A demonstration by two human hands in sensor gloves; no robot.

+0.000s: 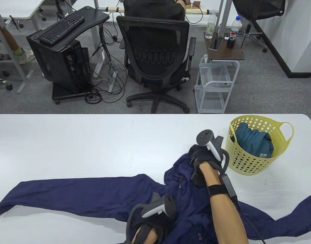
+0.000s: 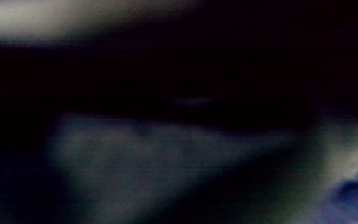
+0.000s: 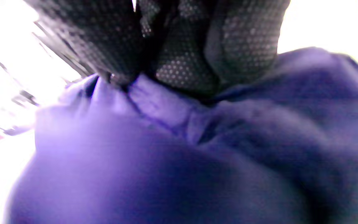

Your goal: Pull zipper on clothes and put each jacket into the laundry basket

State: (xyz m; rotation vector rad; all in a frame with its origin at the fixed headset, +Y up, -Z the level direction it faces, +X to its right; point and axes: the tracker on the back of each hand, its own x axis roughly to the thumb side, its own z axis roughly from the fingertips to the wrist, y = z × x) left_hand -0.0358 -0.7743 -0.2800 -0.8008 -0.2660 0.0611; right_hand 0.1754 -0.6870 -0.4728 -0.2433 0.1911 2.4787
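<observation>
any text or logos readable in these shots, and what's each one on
"Jeep": white lettering on the teal garment in the yellow laundry basket.
Label on the dark soda bottle on the side cart: too small to read.
Clear bottle label: unreadable.
Keyboard keys: too small.
Both wrist views: no text.

"Jeep" on teal garment (image 1: 254,143) in basket (image 1: 249,165), Pepsi-style bottle label (image 1: 232,35)

Right hand (image 1: 205,162), arm extended from the lower right of the frame, fingers (image 3: 244,46) curled and gripping cloth; left hand (image 1: 153,223) low at the bottom edge, fingers hidden.
</observation>
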